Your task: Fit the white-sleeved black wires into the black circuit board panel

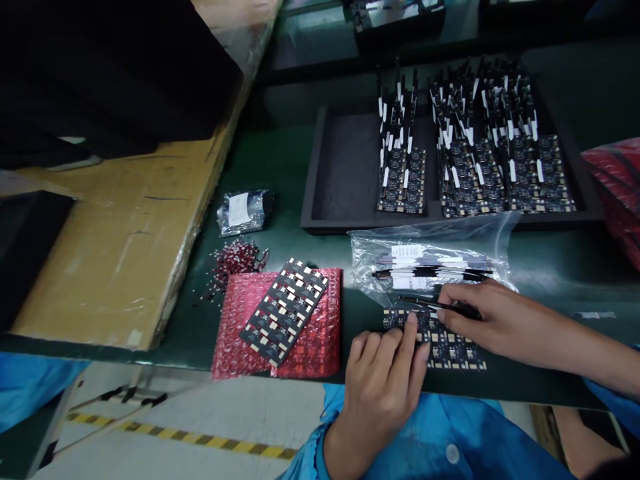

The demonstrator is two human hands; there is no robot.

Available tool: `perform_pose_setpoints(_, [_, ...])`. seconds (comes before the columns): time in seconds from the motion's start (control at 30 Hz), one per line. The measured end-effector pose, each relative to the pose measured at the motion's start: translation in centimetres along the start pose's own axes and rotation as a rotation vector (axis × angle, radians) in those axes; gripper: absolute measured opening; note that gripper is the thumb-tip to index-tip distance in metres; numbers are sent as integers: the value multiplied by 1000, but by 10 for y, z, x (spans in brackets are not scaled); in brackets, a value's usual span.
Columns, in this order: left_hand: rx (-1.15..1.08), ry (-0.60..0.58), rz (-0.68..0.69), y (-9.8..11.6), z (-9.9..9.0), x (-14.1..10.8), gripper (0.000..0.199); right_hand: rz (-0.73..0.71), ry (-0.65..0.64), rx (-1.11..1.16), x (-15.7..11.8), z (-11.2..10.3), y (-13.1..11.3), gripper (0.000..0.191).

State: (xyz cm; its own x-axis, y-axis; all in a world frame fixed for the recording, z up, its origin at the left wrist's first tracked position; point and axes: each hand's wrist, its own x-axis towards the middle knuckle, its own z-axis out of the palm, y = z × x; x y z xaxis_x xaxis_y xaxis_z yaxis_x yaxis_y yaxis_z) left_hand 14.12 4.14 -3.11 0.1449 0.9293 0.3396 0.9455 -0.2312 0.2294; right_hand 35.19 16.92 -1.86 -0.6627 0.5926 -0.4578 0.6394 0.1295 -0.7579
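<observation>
A dark circuit board panel [450, 348] with rows of pale pads lies flat near the front edge of the green table. My left hand [383, 383] holds it down, with index fingertip and thumb on its left part and the other fingers curled. Over the panel's top edge, my right hand [483, 317] is closed on slim black tweezers [463, 309], pointing left. A small white piece shows by the right fingertips; what it belongs to is unclear. Just behind lies a clear plastic bag [367, 257] holding black strips with white labels [440, 273].
A black tray [345, 217] holds circuit boards with upright black strips [403, 180]. To the left, another board panel [285, 312] rests on red bubble wrap [313, 347], near a heap of thin red wires [237, 260] and a small silvery bag [243, 212]. Cardboard [115, 247] lies farther left.
</observation>
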Motion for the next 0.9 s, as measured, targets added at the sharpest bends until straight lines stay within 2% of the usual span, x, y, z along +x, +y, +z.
perform_pose_setpoints(0.37, [16,-3,6,0,2,1,43,11,2,2,2,0,-3,32])
perform_pose_setpoints(0.63, [64,-62,69,0,-2,9,37,-48,50,20,1,-1,-3,31])
perform_pose_setpoints(0.8, [26,-74,58,0,-2,11,35,-1,33,108,-2,-11,-4,33])
perform_pose_setpoints(0.9, [9,-59,36,1,-2,11,36,-49,114,68,-4,-21,-5,36])
